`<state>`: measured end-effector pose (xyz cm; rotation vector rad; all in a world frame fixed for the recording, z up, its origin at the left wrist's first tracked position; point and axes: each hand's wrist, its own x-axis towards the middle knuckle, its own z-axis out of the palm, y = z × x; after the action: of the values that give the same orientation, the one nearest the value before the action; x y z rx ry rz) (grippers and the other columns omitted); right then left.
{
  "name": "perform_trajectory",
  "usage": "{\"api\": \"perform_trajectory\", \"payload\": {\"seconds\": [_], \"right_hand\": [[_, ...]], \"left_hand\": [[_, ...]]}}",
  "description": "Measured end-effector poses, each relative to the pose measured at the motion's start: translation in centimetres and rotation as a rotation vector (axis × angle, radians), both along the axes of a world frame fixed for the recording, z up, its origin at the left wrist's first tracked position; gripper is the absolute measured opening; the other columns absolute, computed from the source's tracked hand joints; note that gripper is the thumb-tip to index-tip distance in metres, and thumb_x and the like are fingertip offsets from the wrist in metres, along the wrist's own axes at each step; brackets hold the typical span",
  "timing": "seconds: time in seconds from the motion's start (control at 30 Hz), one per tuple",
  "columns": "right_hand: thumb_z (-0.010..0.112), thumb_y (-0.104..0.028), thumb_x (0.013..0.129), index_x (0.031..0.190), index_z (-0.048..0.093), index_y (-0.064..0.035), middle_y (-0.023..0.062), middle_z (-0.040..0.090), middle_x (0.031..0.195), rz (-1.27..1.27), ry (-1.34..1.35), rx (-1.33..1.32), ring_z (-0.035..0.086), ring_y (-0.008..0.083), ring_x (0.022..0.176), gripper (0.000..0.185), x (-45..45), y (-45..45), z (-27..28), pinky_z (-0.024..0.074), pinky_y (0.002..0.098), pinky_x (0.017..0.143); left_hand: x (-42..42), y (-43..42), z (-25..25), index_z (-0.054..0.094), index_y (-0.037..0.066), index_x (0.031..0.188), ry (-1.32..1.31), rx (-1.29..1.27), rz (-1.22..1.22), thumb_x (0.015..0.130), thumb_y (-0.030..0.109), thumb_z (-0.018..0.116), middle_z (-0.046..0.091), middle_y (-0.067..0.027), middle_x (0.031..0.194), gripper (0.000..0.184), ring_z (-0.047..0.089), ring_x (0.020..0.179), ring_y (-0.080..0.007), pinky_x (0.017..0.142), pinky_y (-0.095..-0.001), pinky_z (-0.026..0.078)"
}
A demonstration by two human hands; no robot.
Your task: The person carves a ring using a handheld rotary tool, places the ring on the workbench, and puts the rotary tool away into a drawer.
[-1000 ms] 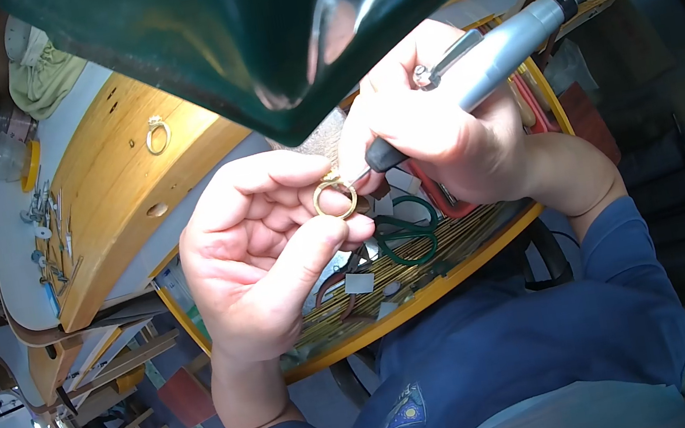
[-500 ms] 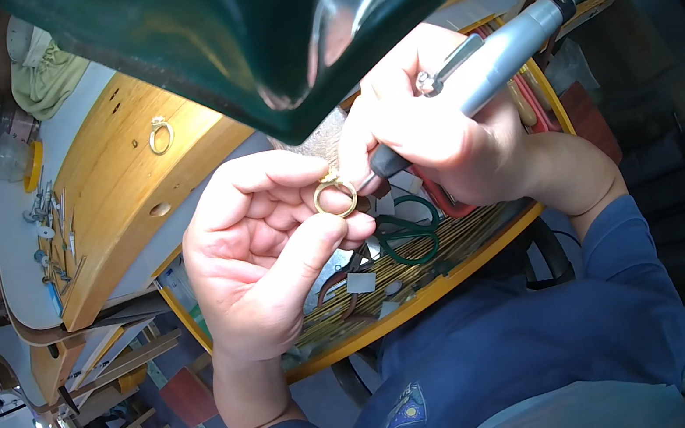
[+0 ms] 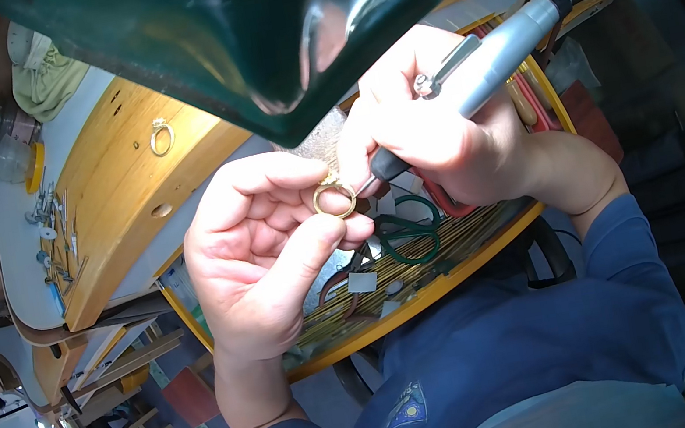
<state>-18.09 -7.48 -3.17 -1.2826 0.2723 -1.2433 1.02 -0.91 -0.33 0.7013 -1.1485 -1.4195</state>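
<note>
Two bare hands in use. Left hand (image 3: pixel 244 251) pinches gold ring (image 3: pixel 317 204) between thumb and fingers, over the open drawer (image 3: pixel 411 317), just off the table's (image 3: pixel 105 192) curved wooden edge. Right hand (image 3: pixel 441 133) closed round silver handpiece (image 3: pixel 505 57), thin tip right by the ring's side; can't tell if touching. Second ring (image 3: pixel 171 139) lies on the table's edge. Green-handled tool (image 3: pixel 410 262) in drawer, near its front edge.
</note>
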Motion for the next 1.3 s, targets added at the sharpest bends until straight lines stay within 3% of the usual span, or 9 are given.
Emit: {"api": "perform_trajectory", "payload": {"seconds": [0.63, 1.13, 1.2, 1.3], "right_hand": [[0.068, -0.011, 0.087, 0.092, 0.053, -0.0005, 0.0033, 0.061, 0.076, -0.021, 0.009, -0.083, 0.063, 0.0089, 0.069, 0.019, -0.1, -0.2, 0.0, 0.0509, 0.0231, 0.060], [0.066, -0.010, 0.088, 0.090, 0.052, -0.0005, 0.0048, 0.061, 0.076, 0.044, 0.035, 0.026, 0.064, 0.0098, 0.069, 0.016, -0.3, -0.1, 0.4, 0.0527, 0.0243, 0.059], [0.061, -0.012, 0.089, 0.084, 0.054, 0.0001, 0.0093, 0.063, 0.075, 0.053, 0.029, 0.105, 0.063, 0.0122, 0.067, 0.015, -0.1, 0.1, 1.3, 0.0523, 0.0258, 0.060], [0.052, -0.016, 0.092, 0.071, 0.056, 0.0014, 0.0191, 0.067, 0.071, 0.015, 0.067, 0.157, 0.064, 0.0183, 0.064, 0.027, 0.0, 0.3, 1.6, 0.0529, 0.0296, 0.062]], "left_hand": [[0.2, -0.1, -0.3, 0.055, -0.006, 0.110, 0.007, -0.021, -0.016, 0.083, -0.016, 0.060, 0.066, -0.0158, 0.095, 0.030, 0.070, 0.083, -0.0206, 0.078, -0.0311, 0.060], [0.1, -0.1, -0.1, 0.056, -0.006, 0.110, 0.011, -0.005, -0.010, 0.083, -0.016, 0.060, 0.066, -0.0150, 0.095, 0.029, 0.070, 0.082, -0.0200, 0.076, -0.0300, 0.060], [0.2, -0.2, -0.3, 0.056, -0.006, 0.110, 0.013, -0.035, -0.011, 0.083, -0.016, 0.060, 0.066, -0.0146, 0.094, 0.030, 0.070, 0.083, -0.0197, 0.077, -0.0295, 0.060], [0.0, 0.0, -0.3, 0.057, -0.006, 0.110, -0.036, -0.050, 0.028, 0.081, -0.016, 0.063, 0.067, -0.0138, 0.093, 0.031, 0.070, 0.083, -0.0190, 0.077, -0.0287, 0.059]]}}
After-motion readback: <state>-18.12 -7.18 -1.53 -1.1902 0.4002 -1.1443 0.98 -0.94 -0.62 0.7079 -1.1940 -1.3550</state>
